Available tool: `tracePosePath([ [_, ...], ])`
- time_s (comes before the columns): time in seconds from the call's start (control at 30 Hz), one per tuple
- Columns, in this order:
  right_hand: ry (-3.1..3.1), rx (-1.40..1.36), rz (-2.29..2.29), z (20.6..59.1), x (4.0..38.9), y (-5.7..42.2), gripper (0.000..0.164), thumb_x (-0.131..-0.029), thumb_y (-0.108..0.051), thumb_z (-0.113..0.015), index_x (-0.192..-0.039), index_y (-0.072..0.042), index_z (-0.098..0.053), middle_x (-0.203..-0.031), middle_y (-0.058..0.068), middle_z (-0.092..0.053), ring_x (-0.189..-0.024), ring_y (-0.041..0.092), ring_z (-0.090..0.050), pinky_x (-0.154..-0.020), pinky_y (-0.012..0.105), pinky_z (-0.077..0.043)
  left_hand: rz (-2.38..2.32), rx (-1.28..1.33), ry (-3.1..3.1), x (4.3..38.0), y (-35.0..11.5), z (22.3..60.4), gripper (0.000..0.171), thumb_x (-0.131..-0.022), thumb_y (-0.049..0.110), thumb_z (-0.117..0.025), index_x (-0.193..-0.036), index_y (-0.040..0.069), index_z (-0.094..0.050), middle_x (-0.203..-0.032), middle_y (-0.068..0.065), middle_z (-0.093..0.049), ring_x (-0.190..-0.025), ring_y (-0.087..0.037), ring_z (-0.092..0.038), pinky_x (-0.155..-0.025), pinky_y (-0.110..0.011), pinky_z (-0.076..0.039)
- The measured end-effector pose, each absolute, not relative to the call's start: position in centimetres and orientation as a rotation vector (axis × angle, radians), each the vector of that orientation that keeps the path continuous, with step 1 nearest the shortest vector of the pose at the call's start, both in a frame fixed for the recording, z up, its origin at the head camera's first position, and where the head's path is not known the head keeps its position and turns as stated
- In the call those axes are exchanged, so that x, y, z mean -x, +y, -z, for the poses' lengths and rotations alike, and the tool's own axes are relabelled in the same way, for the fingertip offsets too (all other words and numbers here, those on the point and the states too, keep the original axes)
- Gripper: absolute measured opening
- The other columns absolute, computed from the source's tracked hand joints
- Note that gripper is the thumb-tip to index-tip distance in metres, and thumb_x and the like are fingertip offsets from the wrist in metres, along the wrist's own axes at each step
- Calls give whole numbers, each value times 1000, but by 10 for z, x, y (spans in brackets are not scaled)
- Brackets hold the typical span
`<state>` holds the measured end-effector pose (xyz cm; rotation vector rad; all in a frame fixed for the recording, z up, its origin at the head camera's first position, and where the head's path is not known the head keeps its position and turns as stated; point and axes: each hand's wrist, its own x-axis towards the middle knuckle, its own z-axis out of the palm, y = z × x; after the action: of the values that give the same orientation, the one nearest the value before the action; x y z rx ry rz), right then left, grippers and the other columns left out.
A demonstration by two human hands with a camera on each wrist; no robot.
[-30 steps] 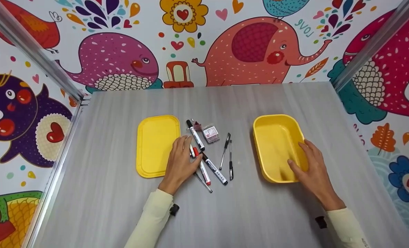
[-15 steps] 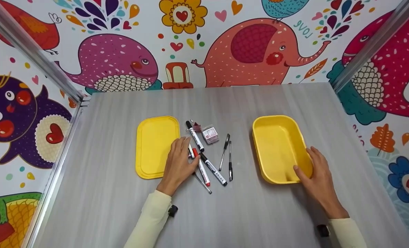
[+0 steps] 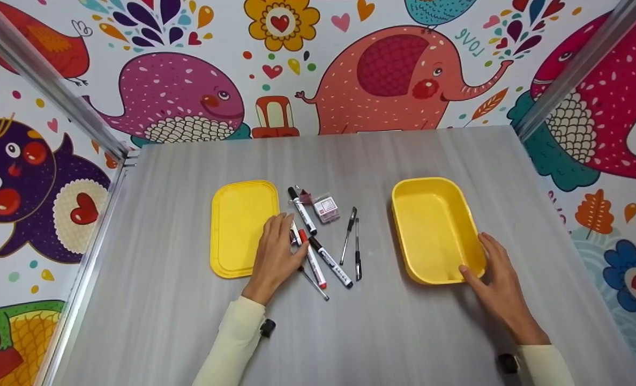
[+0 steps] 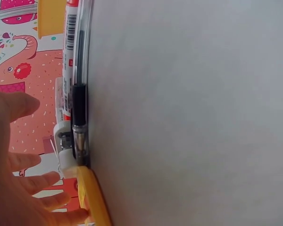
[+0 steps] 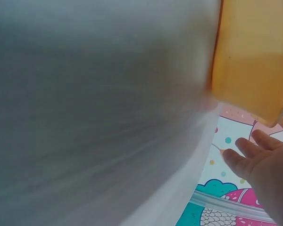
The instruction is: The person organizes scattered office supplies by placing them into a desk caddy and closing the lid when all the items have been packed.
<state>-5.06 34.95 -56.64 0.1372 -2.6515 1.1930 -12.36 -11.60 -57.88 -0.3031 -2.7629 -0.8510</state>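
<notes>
A yellow lid lies flat on the table, left of a loose group of pens and markers. My left hand hovers over the lid's right edge, fingers loosely bent and holding nothing. Close by its thumb are a red marker, a black marker, a clear pen and a small white object, partly hidden in the head view. A yellow box stands to the right. Beside its near right corner is my right hand, thumb at the rim, fingers spread outside.
Another black marker lies farther back beside a small dark-red item and a pink-and-white packet. Two slim black pens lie between the markers and the box. Printed walls with metal posts border the grey table.
My right hand has drawn back to the right and nearer; its thumb has left the box's inside for the corner rim. My left hand and the pens have hardly changed.
</notes>
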Motion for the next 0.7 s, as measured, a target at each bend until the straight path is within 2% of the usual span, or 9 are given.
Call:
tracePosePath([
  [0.13, -2627, -164, -1193, 571, 49, 353, 81, -93, 0, -84, -164, -1, -46, -167, 27, -44, -153, 26, -41, -118, 6, -20, 828, 312, -2753, 123, -116, 579, 72, -94, 22, -86, -152, -6, -55, -151, -28, -56, -143, -46, -50, -123, -58, -40],
  [0.2, -2635, -159, -1197, 571, 47, 354, 83, -93, -1, -84, -165, -2, -44, -166, 27, -44, -152, 21, -41, -118, 6, -20, 812, 321, -2740, 124, -116, 578, 71, -93, 22, -87, -151, -7, -56, -150, -28, -57, -141, -46, -51, -123, -57, -40],
  [0.27, -2656, -147, -1211, 570, 46, 355, 84, -95, -3, -84, -167, -4, -43, -167, 26, -44, -152, 23, -41, -117, 6, -19, 801, 329, -2731, 123, -117, 578, 70, -93, 21, -87, -150, -7, -57, -149, -28, -58, -141, -46, -51, -123, -57, -40],
  [0.4, -2695, -126, -1242, 569, 44, 357, 85, -98, -8, -82, -170, -9, -39, -168, 25, -42, -150, 43, -41, -117, 6, -16, 795, 325, -2734, 124, -117, 579, 69, -93, 21, -87, -149, -8, -57, -148, -28, -58, -141, -47, -51, -124, -57, -38],
  [0.47, -2702, -128, -1251, 570, 43, 359, 85, -99, -9, -82, -171, -9, -37, -169, 24, -41, -154, 32, -40, -117, 6, -16, 802, 318, -2744, 124, -118, 579, 69, -94, 22, -86, -150, -7, -57, -150, -29, -58, -143, -48, -50, -125, -58, -37],
  [0.5, -2700, -136, -1257, 570, 42, 360, 86, -98, -8, -82, -171, -9, -37, -169, 25, -41, -154, 31, -40, -117, 6, -16, 804, 314, -2747, 124, -118, 579, 69, -94, 22, -86, -150, -7, -57, -150, -29, -58, -143, -48, -50, -125, -58, -36],
  [0.63, -2726, -133, -1256, 572, 41, 363, 87, -101, -11, -81, -173, -11, -34, -171, 23, -40, -155, 9, -37, -117, 5, -17, 800, 318, -2747, 125, -120, 579, 68, -94, 22, -86, -149, -7, -58, -149, -29, -59, -143, -50, -50, -125, -60, -36],
  [0.7, -2740, -128, -1260, 572, 40, 363, 86, -102, -12, -81, -173, -11, -32, -172, 23, -39, -156, 15, -37, -116, 4, -16, 795, 322, -2747, 125, -120, 579, 68, -94, 22, -87, -149, -7, -59, -148, -29, -59, -143, -49, -50, -125, -60, -36],
])
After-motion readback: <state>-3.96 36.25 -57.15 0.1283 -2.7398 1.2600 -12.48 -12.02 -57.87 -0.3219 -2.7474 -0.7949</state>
